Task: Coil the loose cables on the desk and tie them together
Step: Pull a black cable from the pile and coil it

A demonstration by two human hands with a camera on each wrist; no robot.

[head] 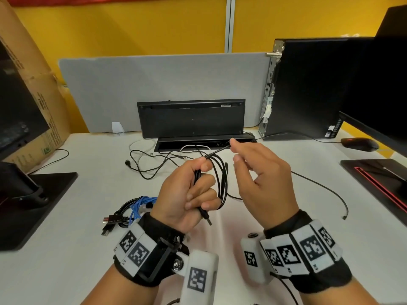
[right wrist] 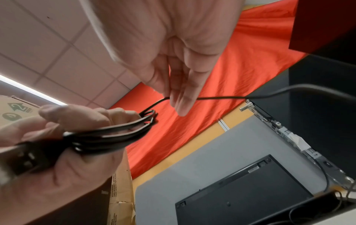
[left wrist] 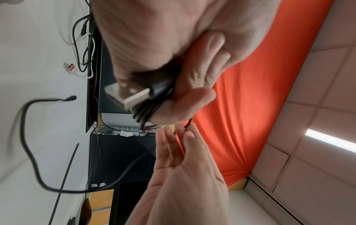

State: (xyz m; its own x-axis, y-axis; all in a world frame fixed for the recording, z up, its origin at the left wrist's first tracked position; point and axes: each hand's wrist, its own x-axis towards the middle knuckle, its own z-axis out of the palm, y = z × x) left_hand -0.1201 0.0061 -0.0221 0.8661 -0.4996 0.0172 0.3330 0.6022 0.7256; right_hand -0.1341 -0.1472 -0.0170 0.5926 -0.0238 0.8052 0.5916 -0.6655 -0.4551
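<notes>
Above the white desk [head: 286,216], the left hand [head: 187,192] is fisted around a thin black cable coiled in several loops [head: 221,183], its USB plug poking out below. The right hand [head: 262,179], fingers mostly extended, pinches the cable's free strand. A blue-and-black cable bundle [head: 134,208] lies nearby.
</notes>
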